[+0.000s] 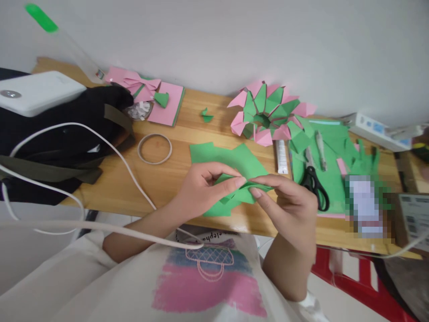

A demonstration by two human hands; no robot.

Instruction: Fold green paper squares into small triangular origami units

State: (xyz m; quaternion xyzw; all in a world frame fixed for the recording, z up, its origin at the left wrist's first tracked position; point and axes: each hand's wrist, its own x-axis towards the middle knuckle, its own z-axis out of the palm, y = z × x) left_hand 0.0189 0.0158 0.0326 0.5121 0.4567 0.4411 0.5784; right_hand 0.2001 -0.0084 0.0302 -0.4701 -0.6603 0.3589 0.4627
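Note:
Both hands hold a folded piece of green paper (246,195) over the table's front part. My left hand (209,185) pinches its left side between thumb and fingers. On the right side, my right hand (284,199) grips it with thumb and forefinger. Loose green paper sheets (204,153) lie beneath and behind the hands. Farther back stands a pink and green folded-paper ring (268,114), made of many pointed units. A white tube (282,156) lies just behind my right hand. Black-handled scissors (315,185) rest to the right of it.
At left are a black bag (67,143) with a white power bank (40,91) and looping white cables (124,161). A tape ring (154,149) and pink paper (169,105) lie on the wooden table (187,120). Green sheets (330,156) and a blurred-out phone (365,203) are at right.

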